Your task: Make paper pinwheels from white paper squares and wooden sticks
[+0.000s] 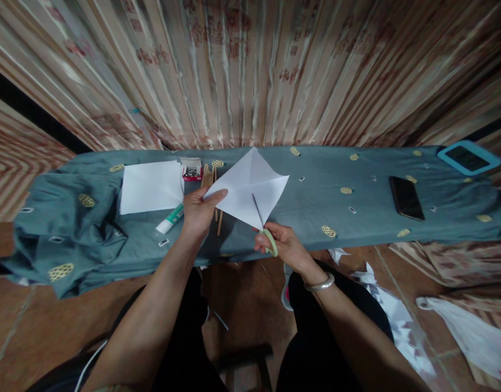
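My left hand (198, 209) pinches the left corner of a white square sheet of paper (246, 182), thumb on top. Crease lines cross the sheet, which is turned so one corner points away from me. My right hand (281, 242) has its fingers through the light green handles of a pair of scissors (269, 242). The scissors stand at the paper's near corner, with a blade lying over the sheet and pointing to its middle. Whether the blades are apart is too small to tell.
On the blue-green cloth (316, 207) lie a stack of white paper (152, 188), a small red box of metal pieces (192, 171), wooden sticks (220, 223), a glue stick (170, 219), a dark phone (406, 197) and a blue-framed tablet (469, 157). Paper scraps (393, 310) litter the floor.
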{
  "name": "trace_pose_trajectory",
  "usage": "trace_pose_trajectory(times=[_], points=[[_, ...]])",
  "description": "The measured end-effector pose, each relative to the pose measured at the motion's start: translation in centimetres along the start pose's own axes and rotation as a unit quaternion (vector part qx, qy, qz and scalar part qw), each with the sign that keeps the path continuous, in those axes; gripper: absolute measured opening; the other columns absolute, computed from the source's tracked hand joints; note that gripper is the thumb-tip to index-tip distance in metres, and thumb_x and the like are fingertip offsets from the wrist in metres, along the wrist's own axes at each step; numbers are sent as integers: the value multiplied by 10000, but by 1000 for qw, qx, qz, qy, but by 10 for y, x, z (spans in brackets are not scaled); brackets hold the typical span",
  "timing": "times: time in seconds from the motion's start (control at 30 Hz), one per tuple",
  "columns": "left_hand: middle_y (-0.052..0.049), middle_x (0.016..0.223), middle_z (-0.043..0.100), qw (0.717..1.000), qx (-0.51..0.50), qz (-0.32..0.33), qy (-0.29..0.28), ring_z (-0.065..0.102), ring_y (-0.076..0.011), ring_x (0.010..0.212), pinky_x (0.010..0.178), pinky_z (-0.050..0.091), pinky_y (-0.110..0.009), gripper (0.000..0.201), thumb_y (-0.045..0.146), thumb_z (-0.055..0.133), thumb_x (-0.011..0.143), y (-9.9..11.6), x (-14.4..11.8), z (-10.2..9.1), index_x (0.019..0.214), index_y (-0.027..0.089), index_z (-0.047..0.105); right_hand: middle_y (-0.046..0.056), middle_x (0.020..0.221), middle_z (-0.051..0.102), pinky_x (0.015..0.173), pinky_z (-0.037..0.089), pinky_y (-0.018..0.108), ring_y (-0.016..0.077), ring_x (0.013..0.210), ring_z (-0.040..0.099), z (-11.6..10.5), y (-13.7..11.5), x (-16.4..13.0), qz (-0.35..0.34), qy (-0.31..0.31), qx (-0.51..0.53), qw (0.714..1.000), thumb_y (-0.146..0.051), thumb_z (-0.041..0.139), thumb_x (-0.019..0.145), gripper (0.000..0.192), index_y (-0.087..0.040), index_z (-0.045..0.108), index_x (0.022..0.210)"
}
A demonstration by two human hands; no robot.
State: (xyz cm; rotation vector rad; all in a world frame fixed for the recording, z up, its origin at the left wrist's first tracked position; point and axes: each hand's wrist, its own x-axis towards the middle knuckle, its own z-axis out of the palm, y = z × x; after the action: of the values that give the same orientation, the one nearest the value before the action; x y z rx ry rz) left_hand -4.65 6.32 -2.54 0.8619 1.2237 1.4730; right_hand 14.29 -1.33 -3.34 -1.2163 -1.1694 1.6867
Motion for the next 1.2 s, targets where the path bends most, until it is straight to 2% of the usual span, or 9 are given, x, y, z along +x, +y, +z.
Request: trace_pose_trajectory(times=[0.47, 0.83, 1.2], points=[[-5, 680, 708, 1000, -12, -13, -15, 597, -128, 552, 557, 488, -251, 278, 283, 841, 530, 2, -2, 0, 753, 143, 751, -23, 624, 648, 538, 447, 214, 81, 543, 559, 0, -1, 0, 1, 2, 12, 1000, -541, 806, 623, 439, -174, 633, 791], [-2, 658, 692, 1000, 12, -5, -15, 605, -143, 562, 568, 503, -271, 293, 313, 833, 548, -3, -2, 0, 772, 148, 742, -21, 597, 638, 531, 437, 214, 87, 541, 551, 1, -3, -1, -5, 7, -5, 1000, -485, 808, 644, 370, -176, 629, 744], [-16, 693, 712, 1000, 8, -4, -10, 612, -144, 579, 586, 514, -271, 319, 318, 833, 543, -2, -2, 0, 793, 139, 747, -17, 619, 651, 523, 450, 212, 80, 528, 561, 1, -1, 0, 0, 10, 11, 1000, -475, 826, 616, 387, -166, 673, 792]])
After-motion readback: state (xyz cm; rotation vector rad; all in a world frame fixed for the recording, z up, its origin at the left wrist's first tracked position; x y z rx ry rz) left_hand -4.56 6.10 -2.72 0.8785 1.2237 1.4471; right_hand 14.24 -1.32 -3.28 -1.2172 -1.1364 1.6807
